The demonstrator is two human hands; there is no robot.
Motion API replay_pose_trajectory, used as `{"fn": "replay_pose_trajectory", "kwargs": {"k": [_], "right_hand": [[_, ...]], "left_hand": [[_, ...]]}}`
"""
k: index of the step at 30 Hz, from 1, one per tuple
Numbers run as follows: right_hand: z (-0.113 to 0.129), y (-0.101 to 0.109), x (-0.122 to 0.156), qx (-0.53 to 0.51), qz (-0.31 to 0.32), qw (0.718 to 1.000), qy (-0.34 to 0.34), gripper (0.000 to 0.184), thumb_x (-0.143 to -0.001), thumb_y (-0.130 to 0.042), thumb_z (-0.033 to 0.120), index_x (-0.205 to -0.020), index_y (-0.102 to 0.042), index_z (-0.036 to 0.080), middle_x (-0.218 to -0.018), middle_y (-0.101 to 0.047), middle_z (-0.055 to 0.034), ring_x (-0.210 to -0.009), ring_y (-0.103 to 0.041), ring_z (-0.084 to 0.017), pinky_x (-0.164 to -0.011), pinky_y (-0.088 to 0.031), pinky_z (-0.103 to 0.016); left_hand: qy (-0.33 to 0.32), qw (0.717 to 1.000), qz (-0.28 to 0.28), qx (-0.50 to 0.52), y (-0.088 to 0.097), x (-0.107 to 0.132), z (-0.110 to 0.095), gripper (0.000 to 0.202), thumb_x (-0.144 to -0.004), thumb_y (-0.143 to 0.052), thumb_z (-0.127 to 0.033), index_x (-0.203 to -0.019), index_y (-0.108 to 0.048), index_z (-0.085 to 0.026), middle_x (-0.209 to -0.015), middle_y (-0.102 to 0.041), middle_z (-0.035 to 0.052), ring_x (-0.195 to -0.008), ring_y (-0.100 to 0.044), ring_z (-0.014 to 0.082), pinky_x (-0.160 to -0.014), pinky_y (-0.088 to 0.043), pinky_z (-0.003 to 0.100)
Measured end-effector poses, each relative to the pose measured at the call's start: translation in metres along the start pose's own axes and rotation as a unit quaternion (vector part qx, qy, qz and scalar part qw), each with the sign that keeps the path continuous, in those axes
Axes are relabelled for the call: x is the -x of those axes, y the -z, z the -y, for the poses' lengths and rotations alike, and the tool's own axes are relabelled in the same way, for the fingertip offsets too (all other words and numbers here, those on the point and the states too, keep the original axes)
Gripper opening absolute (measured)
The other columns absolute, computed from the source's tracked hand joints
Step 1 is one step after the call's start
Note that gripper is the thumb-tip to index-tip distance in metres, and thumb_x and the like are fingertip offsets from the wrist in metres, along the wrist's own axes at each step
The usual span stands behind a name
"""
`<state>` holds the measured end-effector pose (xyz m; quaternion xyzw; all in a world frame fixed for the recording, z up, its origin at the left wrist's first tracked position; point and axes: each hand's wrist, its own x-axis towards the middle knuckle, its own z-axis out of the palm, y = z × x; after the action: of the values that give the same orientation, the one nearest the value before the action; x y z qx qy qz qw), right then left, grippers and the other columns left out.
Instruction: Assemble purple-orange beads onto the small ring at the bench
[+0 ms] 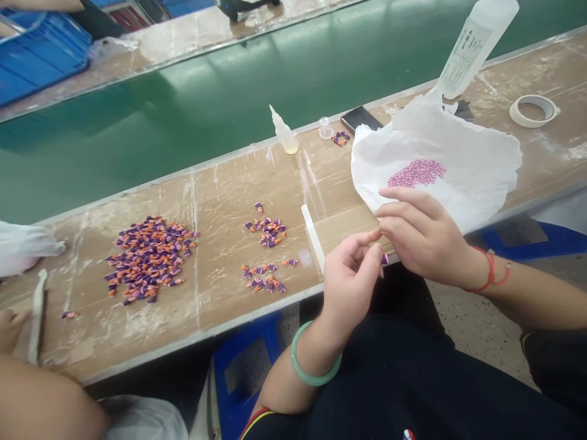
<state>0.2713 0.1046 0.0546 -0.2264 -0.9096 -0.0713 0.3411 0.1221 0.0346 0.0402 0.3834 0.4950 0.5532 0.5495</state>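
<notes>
My left hand (351,278), with a green bangle at the wrist, is closed in a pinch, index finger and thumb brought together. At its thumb tip shows a small purple-and-pink piece (385,260), mostly covered by the fingers. My right hand (417,235) meets it from the other side, fingertips bent in against the left index finger; its thumb is hidden. Beneath both hands lies a cardboard piece (348,223) with a white strip (313,238) along its left side. Beyond the right hand, tiny pink pieces (417,173) are heaped on white paper (481,159).
To the left lie a large pile of purple-and-orange pieces (149,256) and smaller groups (270,232). A dropper bottle (284,131), a phone (361,119), a large bottle (477,49) and a tape roll (534,111) line the back. Another person's arm (41,397) enters lower left.
</notes>
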Motion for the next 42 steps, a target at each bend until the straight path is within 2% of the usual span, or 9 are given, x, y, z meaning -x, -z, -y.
{"fn": "replay_pose_trajectory", "kwargs": {"k": [5,10,14,17,30,34,36,39,42], "right_hand": [[-0.004,-0.001,-0.002,-0.026,0.004,1.0,0.01,0.01,-0.092,-0.051,0.007,-0.091,-0.057,0.016,-0.1,-0.065,-0.0121,-0.121,-0.056,-0.029,-0.096,-0.053,-0.043],[-0.006,-0.001,-0.005,-0.066,0.012,0.998,0.011,0.011,-0.089,-0.05,0.007,-0.091,-0.054,0.016,-0.099,-0.063,-0.0132,-0.12,-0.054,-0.031,-0.095,-0.05,-0.049],[-0.007,0.007,-0.012,-0.202,0.09,0.974,-0.043,0.011,-0.091,-0.045,0.009,-0.088,-0.05,0.018,-0.096,-0.059,-0.0103,-0.105,-0.054,-0.026,-0.091,-0.049,-0.046],[-0.008,0.013,-0.017,-0.257,0.146,0.952,-0.073,0.012,-0.092,-0.044,0.009,-0.083,-0.049,0.017,-0.09,-0.056,-0.0092,-0.092,-0.051,-0.022,-0.083,-0.047,-0.04],[-0.007,0.021,-0.026,-0.249,0.207,0.944,-0.067,0.014,-0.086,-0.046,0.006,-0.078,-0.05,0.018,-0.081,-0.054,-0.0073,-0.083,-0.046,-0.021,-0.073,-0.043,-0.036],[-0.006,0.022,-0.027,-0.238,0.21,0.947,-0.054,0.016,-0.086,-0.045,0.006,-0.078,-0.051,0.017,-0.081,-0.054,-0.008,-0.085,-0.045,-0.022,-0.073,-0.042,-0.036],[-0.005,0.022,-0.027,-0.263,0.209,0.939,-0.075,0.016,-0.088,-0.046,0.006,-0.078,-0.051,0.018,-0.079,-0.055,-0.0061,-0.082,-0.046,-0.02,-0.073,-0.042,-0.034],[-0.001,0.023,-0.026,-0.325,0.202,0.912,-0.148,0.014,-0.091,-0.049,0.011,-0.079,-0.052,0.018,-0.078,-0.058,-0.0023,-0.077,-0.049,-0.016,-0.072,-0.042,-0.03],[0.005,0.019,-0.024,-0.355,0.17,0.895,-0.211,0.013,-0.09,-0.052,0.013,-0.078,-0.053,0.018,-0.077,-0.059,-0.0005,-0.073,-0.051,-0.013,-0.069,-0.042,-0.026]], "left_hand": [[-0.021,0.999,0.011,-0.026,0.004,-0.005,-0.004,0.014,-0.088,-0.065,-0.027,-0.092,-0.071,-0.015,-0.06,-0.061,-0.0027,-0.053,-0.055,0.0079,-0.054,-0.046,0.02],[-0.035,0.997,0.013,-0.07,0.008,-0.007,-0.004,0.014,-0.089,-0.064,-0.027,-0.09,-0.07,-0.015,-0.064,-0.063,-0.0008,-0.054,-0.054,0.0084,-0.052,-0.044,0.02],[-0.067,0.988,0.016,-0.135,0.012,-0.008,-0.012,0.017,-0.09,-0.061,-0.028,-0.08,-0.067,-0.016,-0.064,-0.062,-0.0003,-0.052,-0.049,0.008,-0.05,-0.04,0.02],[-0.084,0.981,0.034,-0.173,0.014,-0.008,-0.02,0.016,-0.09,-0.059,-0.024,-0.076,-0.064,-0.016,-0.063,-0.06,-0.001,-0.051,-0.047,0.0079,-0.049,-0.039,0.02],[-0.116,0.956,0.072,-0.261,0.017,-0.008,-0.025,0.017,-0.089,-0.056,-0.02,-0.074,-0.061,-0.016,-0.059,-0.052,-0.0039,-0.051,-0.041,0.0079,-0.049,-0.035,0.021],[-0.135,0.951,0.062,-0.271,0.016,-0.008,-0.024,0.018,-0.085,-0.056,-0.017,-0.067,-0.057,-0.017,-0.056,-0.047,-0.0051,-0.051,-0.039,0.0075,-0.05,-0.034,0.021],[-0.14,0.953,0.049,-0.264,0.016,-0.008,-0.023,0.018,-0.083,-0.057,-0.016,-0.065,-0.055,-0.018,-0.055,-0.045,-0.0053,-0.05,-0.038,0.0074,-0.049,-0.034,0.021],[-0.127,0.964,0.03,-0.231,0.017,-0.006,-0.02,0.017,-0.083,-0.057,-0.018,-0.066,-0.056,-0.018,-0.055,-0.048,-0.0047,-0.048,-0.039,0.0074,-0.048,-0.034,0.021],[-0.119,0.972,0.014,-0.204,0.018,-0.005,-0.017,0.017,-0.084,-0.057,-0.02,-0.067,-0.057,-0.018,-0.056,-0.05,-0.0039,-0.049,-0.041,0.0079,-0.049,-0.035,0.021]]}}
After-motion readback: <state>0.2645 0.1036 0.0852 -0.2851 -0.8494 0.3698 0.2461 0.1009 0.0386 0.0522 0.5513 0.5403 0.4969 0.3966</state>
